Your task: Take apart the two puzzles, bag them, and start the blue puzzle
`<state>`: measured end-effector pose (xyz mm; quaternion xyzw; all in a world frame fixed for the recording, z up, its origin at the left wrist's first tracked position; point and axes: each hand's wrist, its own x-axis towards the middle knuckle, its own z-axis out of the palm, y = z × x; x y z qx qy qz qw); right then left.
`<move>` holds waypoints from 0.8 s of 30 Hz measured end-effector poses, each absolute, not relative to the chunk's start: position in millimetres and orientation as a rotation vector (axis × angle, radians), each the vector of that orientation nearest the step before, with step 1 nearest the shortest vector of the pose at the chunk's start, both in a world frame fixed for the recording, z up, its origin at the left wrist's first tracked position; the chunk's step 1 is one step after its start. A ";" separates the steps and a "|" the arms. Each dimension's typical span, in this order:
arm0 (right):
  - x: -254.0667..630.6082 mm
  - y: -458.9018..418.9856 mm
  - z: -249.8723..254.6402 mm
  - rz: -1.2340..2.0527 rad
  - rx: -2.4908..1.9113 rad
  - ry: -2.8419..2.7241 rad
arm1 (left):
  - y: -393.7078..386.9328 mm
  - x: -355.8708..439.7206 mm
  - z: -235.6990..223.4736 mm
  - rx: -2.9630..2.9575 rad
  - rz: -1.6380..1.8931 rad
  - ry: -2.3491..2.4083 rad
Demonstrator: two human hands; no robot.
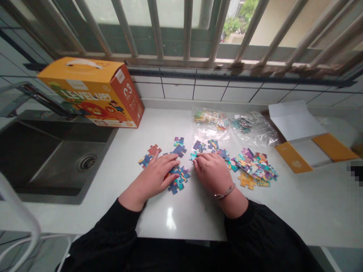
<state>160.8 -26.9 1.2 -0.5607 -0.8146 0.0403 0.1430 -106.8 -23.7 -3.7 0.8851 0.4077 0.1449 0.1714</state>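
Both hands rest on a white counter among coloured jigsaw pieces. My left hand lies flat with fingers stretched over a joined cluster of blue pieces. My right hand, with a bracelet at the wrist, has its fingers curled down onto a small teal piece. Loose pieces lie just beyond the fingertips. A heap of loose pieces sits to the right of my right hand.
An orange puzzle box stands at the back left beside a dark sink with a tap. Two clear plastic bags of pieces lie near the tiled wall. An opened white and orange carton lies at the right.
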 end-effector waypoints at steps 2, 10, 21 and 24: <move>158.4 -26.1 -0.4 0.099 -1.581 -2.334 | -25.3 -107.3 -2.3 2.504 0.411 1.144; 138.8 -25.3 -10.3 0.234 -1.482 -2.548 | -26.9 -124.3 -8.2 2.507 0.416 1.230; 139.7 -30.4 -9.5 0.305 -1.514 -2.562 | -24.7 -128.4 -24.4 2.503 0.236 1.666; 138.7 -30.5 -11.6 0.319 -1.463 -2.589 | -28.3 -125.0 -24.5 2.530 0.246 1.618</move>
